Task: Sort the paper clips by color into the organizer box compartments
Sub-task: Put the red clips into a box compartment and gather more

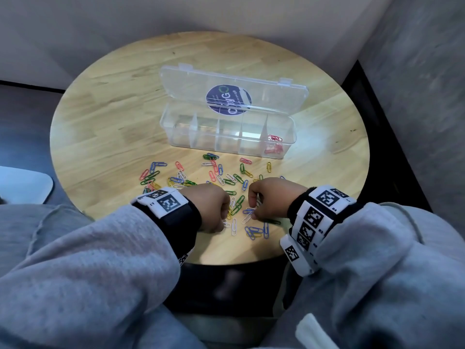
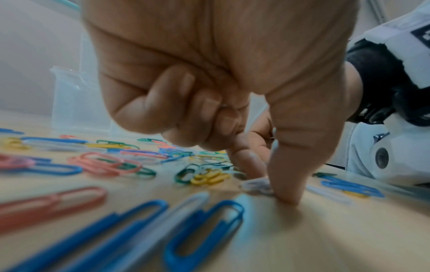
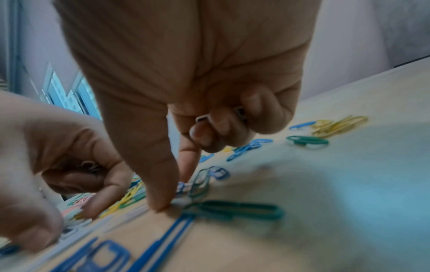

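Paper clips point(image 1: 221, 177) in several colors lie scattered on the round wooden table point(image 1: 100, 122). Behind them stands the clear organizer box point(image 1: 226, 146), with red clips point(image 1: 275, 144) in its rightmost compartment. My left hand point(image 1: 224, 222) is curled at the front of the pile. Its thumb and forefinger press on a white clip point(image 2: 252, 185), and more white clips point(image 3: 89, 165) sit in its palm. My right hand point(image 1: 253, 214) is close beside it. It pinches a white clip point(image 3: 184, 186) on the table and holds other white clips point(image 3: 202, 117) under its curled fingers.
The box lid point(image 1: 276, 96) stands open at the back and bears a round dark sticker point(image 1: 228, 99). Blue clips point(image 1: 254, 231) lie just in front of the hands, near the table's front edge. A white object point(image 1: 25, 185) sits off the table to the left.
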{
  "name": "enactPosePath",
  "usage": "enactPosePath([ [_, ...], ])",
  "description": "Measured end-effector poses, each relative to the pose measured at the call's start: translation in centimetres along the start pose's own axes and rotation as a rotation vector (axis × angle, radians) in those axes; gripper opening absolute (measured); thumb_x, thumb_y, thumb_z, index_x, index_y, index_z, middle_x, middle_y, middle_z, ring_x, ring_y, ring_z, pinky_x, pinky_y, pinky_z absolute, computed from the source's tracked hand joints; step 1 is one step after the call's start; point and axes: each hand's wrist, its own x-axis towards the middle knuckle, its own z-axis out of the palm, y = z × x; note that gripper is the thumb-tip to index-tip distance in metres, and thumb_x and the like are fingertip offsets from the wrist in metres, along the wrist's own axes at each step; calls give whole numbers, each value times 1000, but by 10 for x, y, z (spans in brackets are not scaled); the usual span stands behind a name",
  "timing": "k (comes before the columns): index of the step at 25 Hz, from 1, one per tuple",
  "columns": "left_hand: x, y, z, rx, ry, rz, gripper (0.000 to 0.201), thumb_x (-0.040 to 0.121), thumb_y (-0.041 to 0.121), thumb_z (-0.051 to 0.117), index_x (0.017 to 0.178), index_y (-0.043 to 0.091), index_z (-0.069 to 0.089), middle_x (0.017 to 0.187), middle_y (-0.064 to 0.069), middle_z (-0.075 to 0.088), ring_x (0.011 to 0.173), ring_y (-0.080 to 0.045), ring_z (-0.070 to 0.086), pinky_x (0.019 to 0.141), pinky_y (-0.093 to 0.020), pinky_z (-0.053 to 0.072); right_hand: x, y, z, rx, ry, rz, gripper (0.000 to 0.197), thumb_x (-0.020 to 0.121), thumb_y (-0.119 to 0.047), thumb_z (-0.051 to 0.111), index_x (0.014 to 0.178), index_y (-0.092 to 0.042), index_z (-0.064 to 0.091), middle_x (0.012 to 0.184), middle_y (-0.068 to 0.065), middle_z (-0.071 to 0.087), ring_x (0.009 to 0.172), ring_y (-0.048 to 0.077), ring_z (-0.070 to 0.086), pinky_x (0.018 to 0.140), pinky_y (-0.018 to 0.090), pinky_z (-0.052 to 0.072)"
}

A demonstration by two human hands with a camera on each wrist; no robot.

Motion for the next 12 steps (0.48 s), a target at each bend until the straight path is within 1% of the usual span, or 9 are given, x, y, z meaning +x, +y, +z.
enactPosePath([
  [2,0,1,-1,9,-3,6,9,75,21,65,78,27,59,65,10,47,67,-12,47,47,-20,28,1,-1,0,-30,-10,-14,14,79,-24,69,81,-22,56,70,-12,47,77,14,50,53,20,35],
  [4,0,2,-1,20,-5,6,7,76,21,64,79,26,60,65,9,47,70,-14,49,48,-19,28,1,-1,-1,-29,-24,5,13,80,-25,69,80,-20,57,70,-11,49,76,14,51,53,20,36],
  [7,0,2,0,11,-22,-1,7,74,22,66,80,25,62,67,8,52,73,-17,53,52,-20,32,2,0,-2,-8,-47,45,15,79,-27,71,79,-18,59,69,-7,53,72,14,52,55,21,38],
  [9,1,1,1,-1,-36,4,7,74,21,66,79,25,62,65,8,51,71,-16,52,51,-20,33,1,0,-2,-2,-66,53,16,79,-27,72,77,-18,59,70,-5,55,71,15,53,59,23,41],
  [12,3,-1,0,-18,-18,23,9,75,22,67,78,26,59,66,10,47,71,-14,49,49,-18,29,0,2,-5,9,-60,64,18,79,-28,71,73,-17,58,74,-1,59,72,16,54,68,26,44],
])
